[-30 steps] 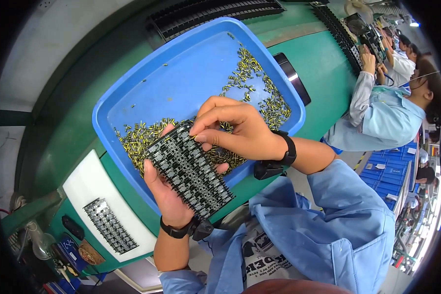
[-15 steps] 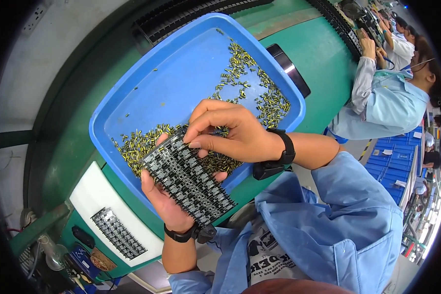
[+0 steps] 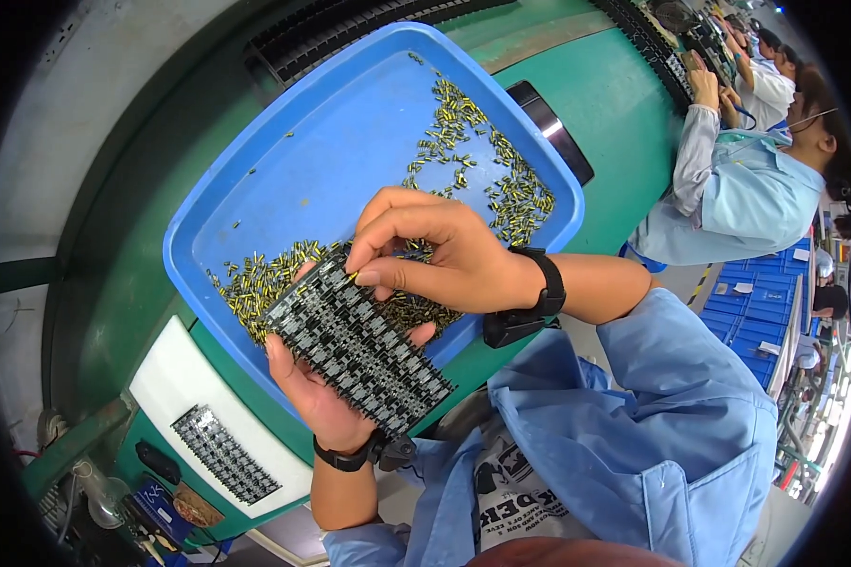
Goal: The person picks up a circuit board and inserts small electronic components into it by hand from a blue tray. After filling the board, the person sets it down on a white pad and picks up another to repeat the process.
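Note:
My left hand (image 3: 323, 404) holds a dark circuit board panel (image 3: 359, 345), tilted over the near side of a blue tray (image 3: 321, 151). Its thumb lies along the panel's left edge, and other fingertips show at the far and right edges. Thumb and forefinger of my right hand (image 3: 449, 255) pinch together at the panel's far edge. A speck of yellow between them looks like one of the small cylindrical capacitors, mostly hidden by the fingers. Many such yellow-and-black capacitors (image 3: 269, 283) lie loose in the tray, heaped at its near side and scattered along the right.
A second circuit board panel (image 3: 225, 454) lies on a white foam sheet (image 3: 165, 378) at the lower left. Black slotted racks (image 3: 350, 42) stand beyond the tray. A round black object (image 3: 550, 132) touches its right side. A co-worker in light blue (image 3: 761, 203) sits to the right.
The view has shifted slightly, moving the tray a little to the left in the picture. Both hands keep nearly the same pose at the panel; a yellow speck now shows at the right fingertips.

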The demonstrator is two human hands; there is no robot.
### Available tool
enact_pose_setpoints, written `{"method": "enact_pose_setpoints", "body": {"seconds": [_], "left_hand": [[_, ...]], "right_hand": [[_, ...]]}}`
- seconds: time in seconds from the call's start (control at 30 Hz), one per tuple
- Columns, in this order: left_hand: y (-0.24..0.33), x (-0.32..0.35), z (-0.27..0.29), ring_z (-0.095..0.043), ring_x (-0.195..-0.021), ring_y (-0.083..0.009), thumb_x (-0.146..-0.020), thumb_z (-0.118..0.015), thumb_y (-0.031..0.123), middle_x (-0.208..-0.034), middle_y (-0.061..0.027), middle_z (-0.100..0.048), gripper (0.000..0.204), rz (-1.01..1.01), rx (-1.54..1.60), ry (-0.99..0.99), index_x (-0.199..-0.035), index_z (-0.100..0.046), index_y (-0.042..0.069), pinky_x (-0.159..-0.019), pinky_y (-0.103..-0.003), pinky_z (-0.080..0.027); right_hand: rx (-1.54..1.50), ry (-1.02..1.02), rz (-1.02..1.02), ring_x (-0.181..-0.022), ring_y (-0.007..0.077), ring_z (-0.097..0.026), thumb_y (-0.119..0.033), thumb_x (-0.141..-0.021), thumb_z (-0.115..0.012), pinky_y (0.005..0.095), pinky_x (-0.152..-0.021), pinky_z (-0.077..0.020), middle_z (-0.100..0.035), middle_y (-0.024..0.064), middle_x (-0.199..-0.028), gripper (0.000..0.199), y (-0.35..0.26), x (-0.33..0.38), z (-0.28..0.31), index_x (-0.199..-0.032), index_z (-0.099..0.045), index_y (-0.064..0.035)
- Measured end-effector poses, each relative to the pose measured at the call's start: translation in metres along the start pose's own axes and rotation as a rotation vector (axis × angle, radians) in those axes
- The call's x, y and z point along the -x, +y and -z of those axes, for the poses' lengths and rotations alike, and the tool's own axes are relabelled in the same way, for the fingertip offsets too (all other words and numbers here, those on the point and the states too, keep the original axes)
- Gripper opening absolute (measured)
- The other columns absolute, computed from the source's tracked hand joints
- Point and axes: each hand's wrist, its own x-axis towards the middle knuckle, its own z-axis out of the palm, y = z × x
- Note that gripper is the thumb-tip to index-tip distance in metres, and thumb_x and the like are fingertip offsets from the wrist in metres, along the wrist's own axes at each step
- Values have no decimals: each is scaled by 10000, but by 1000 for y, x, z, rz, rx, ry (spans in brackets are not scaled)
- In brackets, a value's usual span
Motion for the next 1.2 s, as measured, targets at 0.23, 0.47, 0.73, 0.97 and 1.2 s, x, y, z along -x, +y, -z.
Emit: {"method": "enact_pose_setpoints", "body": {"seconds": [0.23,0.47,0.73,0.97,1.2], "left_hand": [[-1,-1,7,-676,-1277,-386,-1091,-369,661,-1477,-219,-597,795,-10,-48,-47,-1693,-291,147,-988,-637,-647],[-2,-2,10,-672,-1287,-413,-1071,-437,657,-1506,-217,-580,821,-22,-93,-18,-1700,-287,151,-1002,-605,-626],[-3,-5,7,-641,-1331,-432,-1060,-447,676,-1553,-216,-538,844,-6,-50,-24,-1710,-271,168,-1015,-626,-616],[0,-6,10,-620,-1364,-429,-1049,-462,684,-1569,-213,-524,858,49,10,-103,-1706,-268,167,-1051,-633,-598],[-2,-4,11,-612,-1378,-423,-1040,-479,687,-1574,-212,-522,861,5,-169,-30,-1690,-289,157,-1056,-624,-597]], "right_hand": [[385,41,308,-1025,222,-623,-15,-929,-821,354,-897,-497,-676,41,-1031,186,-1,-1,-6,-1103,-803,-79],[378,58,326,-1006,228,-619,-22,-936,-811,357,-878,-492,-668,40,-1034,187,3,-2,-11,-1108,-795,-92],[413,60,347,-1002,217,-616,-13,-940,-801,351,-879,-480,-660,25,-1027,199,7,-6,-8,-1115,-791,-107],[395,67,344,-995,215,-615,-14,-928,-814,353,-899,-472,-654,16,-1024,203,5,-4,-8,-1104,-801,-114],[408,81,379,-986,213,-608,-14,-903,-839,343,-878,-476,-646,11,-1016,215,3,-5,-11,-1085,-823,-127]]}}
